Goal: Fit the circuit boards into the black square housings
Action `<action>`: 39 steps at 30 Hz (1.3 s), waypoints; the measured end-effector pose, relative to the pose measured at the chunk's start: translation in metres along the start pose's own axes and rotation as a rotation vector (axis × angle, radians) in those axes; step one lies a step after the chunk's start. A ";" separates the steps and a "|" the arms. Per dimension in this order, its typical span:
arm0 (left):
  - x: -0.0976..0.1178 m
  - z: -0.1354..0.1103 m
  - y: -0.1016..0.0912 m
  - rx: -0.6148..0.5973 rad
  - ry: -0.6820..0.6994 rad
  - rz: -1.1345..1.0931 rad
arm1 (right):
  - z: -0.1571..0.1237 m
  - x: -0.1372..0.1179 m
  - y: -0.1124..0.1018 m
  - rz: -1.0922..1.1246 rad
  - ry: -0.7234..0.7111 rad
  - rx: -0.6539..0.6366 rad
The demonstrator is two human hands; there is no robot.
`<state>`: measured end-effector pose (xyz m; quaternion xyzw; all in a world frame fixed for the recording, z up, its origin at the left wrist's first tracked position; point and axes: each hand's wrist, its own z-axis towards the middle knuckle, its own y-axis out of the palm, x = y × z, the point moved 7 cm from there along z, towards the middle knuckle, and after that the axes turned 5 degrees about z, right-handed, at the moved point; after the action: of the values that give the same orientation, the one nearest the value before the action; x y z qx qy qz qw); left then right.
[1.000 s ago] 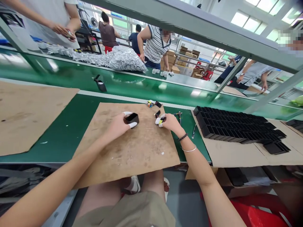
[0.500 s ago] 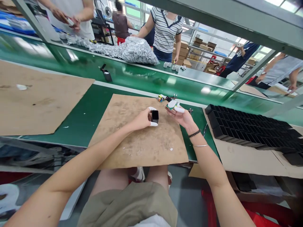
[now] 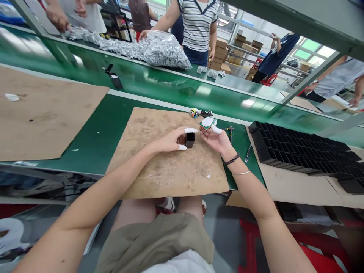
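Observation:
My left hand (image 3: 169, 141), with white finger covers on thumb and index finger, is curled round a small black square housing (image 3: 190, 141). The housing's open end faces up, above the cardboard sheet (image 3: 170, 174). Just right of it, my right hand (image 3: 218, 141) pinches a green circuit board with a white round pad on top (image 3: 207, 121). The board is apart from the housing; its underside is hidden. Beyond my hands lie another small circuit board (image 3: 195, 113) and a black part with metal pins (image 3: 206, 113).
Pliers (image 3: 231, 133) and a slim tool (image 3: 248, 153) lie to the right, beside rows of black housings (image 3: 301, 153). On the green conveyor belt (image 3: 159, 85) rests a black housing with its lid up (image 3: 115, 80). Across it, co-workers stand near a bag of white parts (image 3: 165, 49).
My left hand has shifted slightly right with the housing, and its index finger now stretches across the top. The black housing on the belt has moved left in view.

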<state>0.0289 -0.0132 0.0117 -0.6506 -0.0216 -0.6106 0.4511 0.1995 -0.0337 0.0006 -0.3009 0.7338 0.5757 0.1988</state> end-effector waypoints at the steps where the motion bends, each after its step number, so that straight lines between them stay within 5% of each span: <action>1: 0.002 0.000 -0.002 0.030 0.014 0.047 | 0.001 -0.001 -0.001 -0.017 -0.016 0.003; 6: 0.006 -0.002 -0.008 0.212 -0.138 0.316 | 0.003 -0.002 -0.001 -0.148 -0.070 -0.006; 10: 0.002 -0.003 0.003 0.048 -0.228 0.198 | 0.004 -0.003 -0.002 -0.208 -0.114 0.002; 19: -0.005 0.001 0.008 0.204 -0.141 -0.075 | -0.007 0.003 0.012 -0.324 -0.218 -0.046; 29: 0.018 -0.011 -0.013 0.585 0.007 0.150 | -0.023 0.005 0.031 -0.545 -0.495 -0.139; 39: 0.030 -0.013 -0.016 0.599 0.131 0.250 | -0.029 0.002 0.036 -0.612 -0.532 -0.186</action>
<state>0.0172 -0.0278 0.0433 -0.4459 -0.0912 -0.5576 0.6943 0.1754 -0.0569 0.0329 -0.3624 0.4783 0.6118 0.5154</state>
